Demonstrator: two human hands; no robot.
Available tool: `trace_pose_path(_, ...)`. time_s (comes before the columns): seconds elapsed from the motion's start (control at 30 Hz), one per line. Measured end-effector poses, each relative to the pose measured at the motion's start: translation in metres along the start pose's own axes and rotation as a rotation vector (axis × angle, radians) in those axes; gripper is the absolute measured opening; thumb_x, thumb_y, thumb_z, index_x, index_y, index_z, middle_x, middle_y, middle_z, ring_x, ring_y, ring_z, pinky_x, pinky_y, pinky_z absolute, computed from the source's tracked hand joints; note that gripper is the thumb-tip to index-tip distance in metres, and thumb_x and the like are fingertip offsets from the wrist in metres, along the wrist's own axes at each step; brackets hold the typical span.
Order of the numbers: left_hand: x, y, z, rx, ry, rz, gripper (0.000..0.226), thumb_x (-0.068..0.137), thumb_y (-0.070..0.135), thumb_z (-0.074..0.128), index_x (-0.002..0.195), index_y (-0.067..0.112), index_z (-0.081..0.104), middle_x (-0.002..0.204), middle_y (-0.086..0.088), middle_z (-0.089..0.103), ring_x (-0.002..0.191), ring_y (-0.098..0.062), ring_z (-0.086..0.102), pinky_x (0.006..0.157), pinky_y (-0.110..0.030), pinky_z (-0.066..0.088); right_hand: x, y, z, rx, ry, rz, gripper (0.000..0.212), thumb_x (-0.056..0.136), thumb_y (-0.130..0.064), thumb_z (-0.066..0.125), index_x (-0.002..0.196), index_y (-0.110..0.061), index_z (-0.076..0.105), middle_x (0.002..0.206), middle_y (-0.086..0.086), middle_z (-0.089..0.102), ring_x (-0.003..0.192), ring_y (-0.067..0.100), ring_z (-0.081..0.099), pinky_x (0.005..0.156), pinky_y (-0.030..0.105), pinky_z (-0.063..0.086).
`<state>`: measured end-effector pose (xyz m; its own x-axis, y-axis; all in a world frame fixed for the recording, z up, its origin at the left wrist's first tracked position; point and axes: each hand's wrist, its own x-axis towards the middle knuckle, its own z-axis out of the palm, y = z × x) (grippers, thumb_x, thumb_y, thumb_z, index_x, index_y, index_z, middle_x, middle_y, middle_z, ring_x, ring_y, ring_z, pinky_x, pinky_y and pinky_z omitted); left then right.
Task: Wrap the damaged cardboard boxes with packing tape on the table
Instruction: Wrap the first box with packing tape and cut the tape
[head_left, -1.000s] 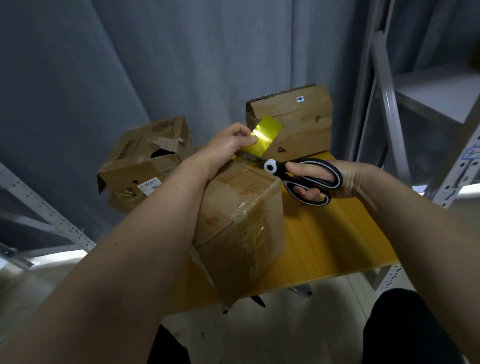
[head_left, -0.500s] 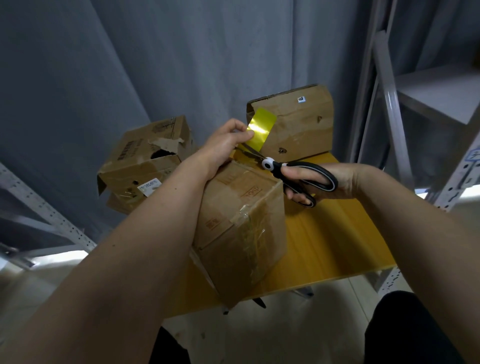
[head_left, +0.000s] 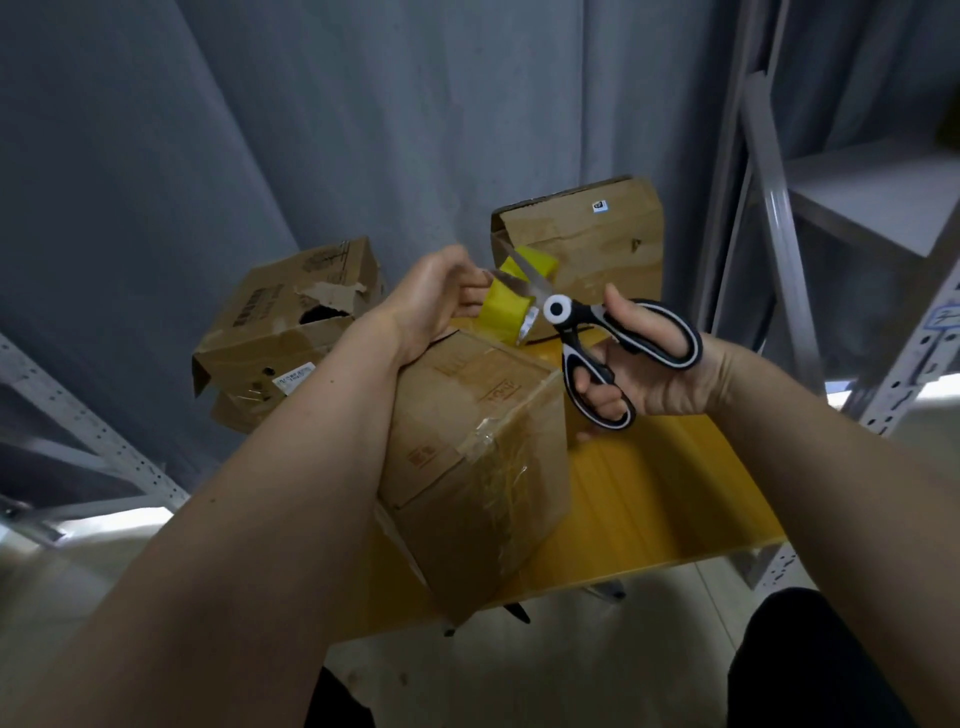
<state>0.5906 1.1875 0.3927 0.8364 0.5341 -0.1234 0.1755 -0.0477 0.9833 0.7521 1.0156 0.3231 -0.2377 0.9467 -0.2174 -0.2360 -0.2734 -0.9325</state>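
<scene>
While left hand (head_left: 434, 301) pinches tape (head_left: 506, 306), right hand (head_left: 649, 374) grips scissors (head_left: 587, 332).

Grey curtain (head_left: 260, 130) behind; metal shelving (head_left: 857, 197) right.

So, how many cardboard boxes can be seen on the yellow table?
3. The taped box is nearest, under the left hand. The torn box lies at the far left. The third box stands at the back, behind the scissors. More may be hidden behind them.
</scene>
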Motion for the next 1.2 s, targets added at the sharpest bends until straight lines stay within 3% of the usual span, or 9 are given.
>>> trace_pose_path(0.17,-0.003,-0.006,0.001,0.266,0.042,0.005,0.025,0.076,0.003,0.073,0.101,0.009,0.074,0.103,-0.018,0.072,0.094,-0.031,0.068,0.095,-0.040,0.053,-0.003,0.000,0.000,0.111,-0.062,-0.011,0.087,0.070,-0.081,0.045,0.083,0.003,0.064,0.058,0.010,0.050,0.052,0.022,0.050,0.104,0.063,0.035)
trace_pose_path(0.33,0.004,-0.011,0.003,0.195,0.070,0.038,0.028,0.081,0.001,0.072,0.107,0.006,0.063,0.101,-0.014,0.070,0.087,-0.024,0.066,0.088,-0.036,0.054,-0.006,-0.005,0.000,0.099,-0.208,-0.051,0.086,0.071,-0.078,0.055,0.085,0.006,0.065,0.057,0.012,0.054,0.051,0.022,0.054,0.106,0.067,0.030)
trace_pose_path(0.5,0.012,-0.011,-0.003,0.017,0.382,0.106,0.032,0.087,-0.001,0.067,0.090,0.020,0.043,0.106,-0.006,0.060,0.099,-0.024,0.062,0.057,-0.030,0.058,-0.010,-0.014,0.001,0.008,-0.309,-0.157,0.086,0.085,-0.073,0.041,0.097,0.009,0.063,0.065,0.010,0.055,0.059,0.022,0.054,0.107,0.064,0.029)
trace_pose_path(0.57,0.014,-0.012,-0.008,-0.067,0.451,0.117,0.033,0.089,-0.003,0.064,0.093,0.021,0.042,0.120,-0.008,0.057,0.109,-0.025,0.060,0.058,-0.034,0.059,-0.012,-0.016,-0.001,0.097,-0.137,-0.186,0.081,0.085,-0.072,0.041,0.097,0.006,0.063,0.066,0.009,0.054,0.059,0.021,0.054,0.101,0.058,0.042)
trace_pose_path(0.63,0.014,-0.012,-0.010,-0.111,0.471,0.122,0.030,0.090,-0.004,0.062,0.095,0.019,0.042,0.128,-0.013,0.058,0.113,-0.027,0.061,0.067,-0.040,0.059,-0.010,-0.012,-0.003,0.064,0.246,-0.135,0.072,0.081,-0.072,0.050,0.094,-0.002,0.062,0.070,0.009,0.054,0.056,0.019,0.051,0.081,0.044,0.053)
trace_pose_path(0.73,0.014,-0.011,-0.005,-0.117,0.428,0.127,0.029,0.092,0.001,0.061,0.115,0.013,0.048,0.130,-0.013,0.060,0.109,-0.025,0.063,0.075,-0.043,0.059,-0.001,0.002,0.002,-0.403,0.690,0.221,0.060,0.078,-0.067,0.058,0.092,-0.008,0.060,0.081,0.011,0.056,0.061,0.019,0.050,0.069,0.033,0.043)
trace_pose_path(0.93,0.011,-0.009,-0.002,-0.150,0.391,0.137,0.032,0.097,0.014,0.057,0.128,0.007,0.049,0.132,-0.013,0.060,0.115,-0.027,0.062,0.083,-0.044,0.057,0.021,0.020,0.005,-0.791,0.845,0.534,0.044,0.081,-0.050,0.070,0.071,-0.010,0.054,0.073,0.007,0.054,0.061,0.020,0.049,0.053,0.029,0.036)
trace_pose_path(1.07,0.013,-0.010,-0.005,-0.187,0.411,0.139,0.018,0.097,0.015,0.057,0.113,0.014,0.050,0.132,-0.014,0.059,0.116,-0.027,0.061,0.079,-0.043,0.057,0.031,0.018,0.014,-0.838,0.877,0.435,0.041,0.087,-0.040,0.068,0.097,0.000,0.065,0.101,0.017,0.066,0.091,0.031,0.062,0.078,0.042,0.053)
trace_pose_path(1.2,0.018,-0.010,-0.007,-0.180,0.427,0.138,0.018,0.097,0.018,0.059,0.113,0.014,0.051,0.128,-0.012,0.061,0.111,-0.025,0.063,0.081,-0.045,0.058,0.036,-0.014,0.047,-0.833,1.160,-0.194,0.026,0.096,-0.025,0.055,0.090,-0.004,0.068,0.083,0.010,0.065,0.085,0.027,0.063,0.082,0.047,0.052)
